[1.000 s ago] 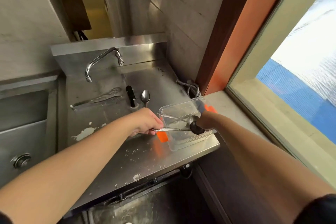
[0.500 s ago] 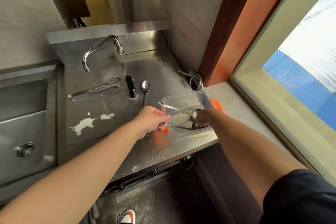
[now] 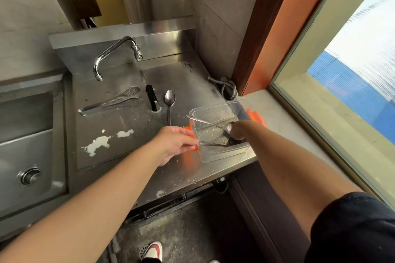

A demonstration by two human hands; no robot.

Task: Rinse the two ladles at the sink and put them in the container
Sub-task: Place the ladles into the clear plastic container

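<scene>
Your left hand (image 3: 174,145) pinches the near ladle's (image 3: 215,145) handle at the tub (image 3: 222,109) rim, your right hand (image 3: 238,132) inside grips its bowl; wet steel is stiff, light, slippery, so hold mid-handle.

ladles (image 3: 210,123) | two, metal, crossed in container | container (image 3: 215,111) | clear plastic, upright, counter edge
</scene>
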